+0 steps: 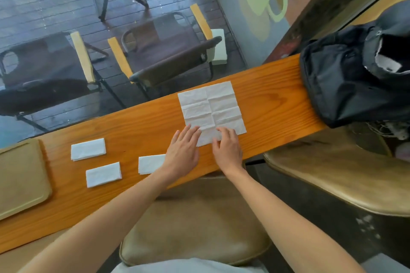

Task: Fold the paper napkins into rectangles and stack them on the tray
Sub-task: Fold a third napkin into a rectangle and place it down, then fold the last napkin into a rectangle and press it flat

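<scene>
An unfolded white paper napkin (211,108) lies flat and creased on the wooden counter (142,131). My left hand (183,153) rests with straight fingers on its near left corner. My right hand (226,146) lies on the near edge, fingers slightly bent on the paper. Three folded napkin rectangles lie to the left: one (88,149) farthest from me, one (103,174) nearer, and one (150,163) partly hidden under my left wrist. The tan tray (20,175) sits at the counter's left end with nothing on it.
A black backpack (355,73) occupies the counter's right end. A window runs behind the counter, with folding chairs (164,51) outside. Padded stools (195,224) stand below the counter's near edge.
</scene>
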